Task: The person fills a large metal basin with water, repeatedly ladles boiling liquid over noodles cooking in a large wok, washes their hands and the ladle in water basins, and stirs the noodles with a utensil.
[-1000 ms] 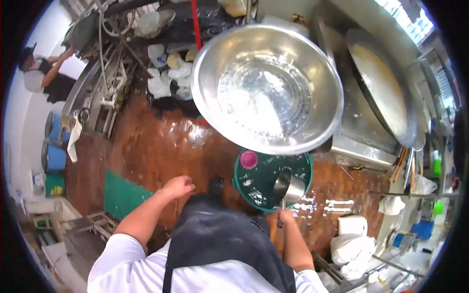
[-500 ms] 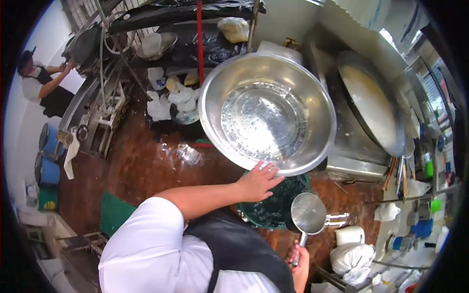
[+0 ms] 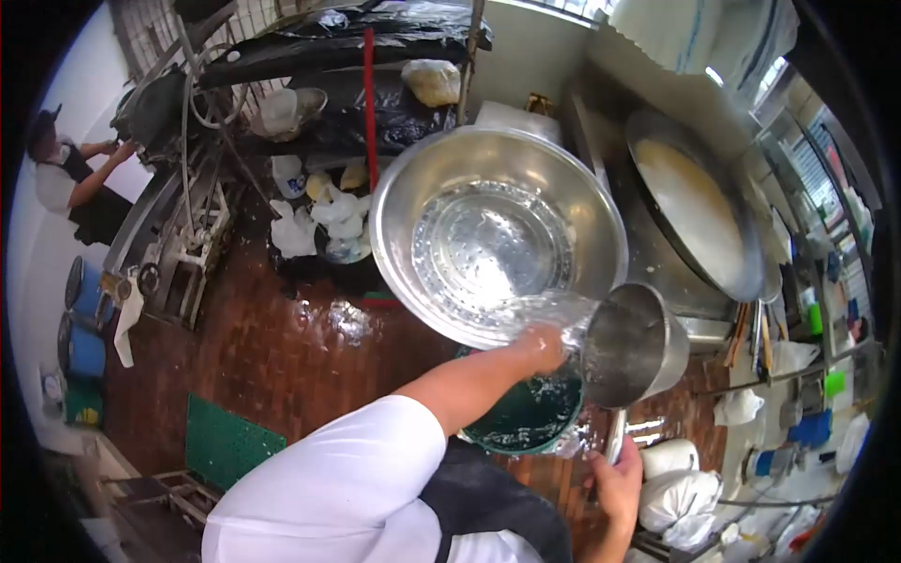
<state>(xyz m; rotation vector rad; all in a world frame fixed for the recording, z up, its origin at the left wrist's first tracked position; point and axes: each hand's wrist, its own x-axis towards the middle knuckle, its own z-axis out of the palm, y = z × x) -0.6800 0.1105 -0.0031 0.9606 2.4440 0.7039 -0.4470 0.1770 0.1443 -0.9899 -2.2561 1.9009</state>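
A large shiny metal basin (image 3: 404, 225) is tilted toward me, with a ring of dimples and wet glints on its bottom. My right hand (image 3: 617, 479) grips the handle of a long-handled metal dipper (image 3: 662, 352), tipped sideways at the basin's near right edge. Water (image 3: 549, 310) streams from its mouth into the basin. Beside that stream, at the near rim, is my left hand (image 3: 542, 347), its fingers blurred and partly lost in the splash. Below both hands stands a green tub (image 3: 526, 427) of water.
To the right a wide wok (image 3: 699, 206) of pale liquid sits on a metal stove. A green mat (image 3: 230, 441) lies on the wet brown floor (image 3: 253, 366). White bags (image 3: 680, 497) rest at lower right. Another person (image 3: 80, 178) stands far left.
My right hand has raised the dipper and tipped it, and water now flows into the basin. My left hand has slid right along the rim toward the stream.
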